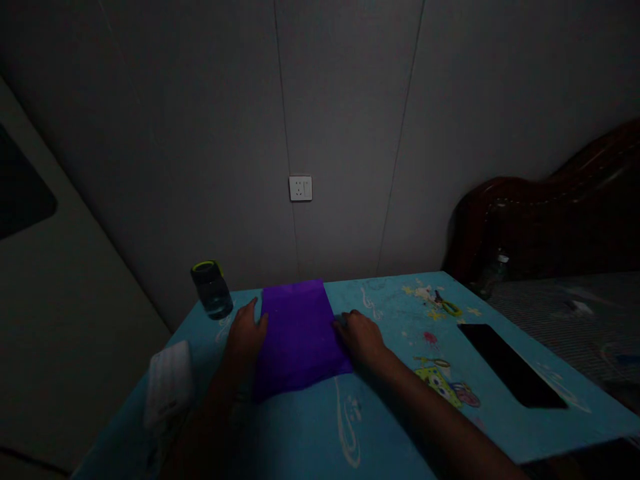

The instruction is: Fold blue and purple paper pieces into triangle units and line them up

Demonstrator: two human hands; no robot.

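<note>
A purple sheet of paper (299, 337) lies flat on the blue cartoon-printed table (380, 413). My left hand (246, 331) rests at the sheet's left edge, fingers stretched forward and thumb touching the paper. At the right edge sits my right hand (361, 335), its fingers curled and pressing down on the paper's border. The room is dim, so finger detail is faint.
A dark glass jar with a yellow-green rim (211, 289) stands at the table's back left. A white packet (169, 381) lies near the left edge. A black phone (511, 363) lies at the right. Behind are a wall socket (301, 188) and a dark wooden headboard (550, 213).
</note>
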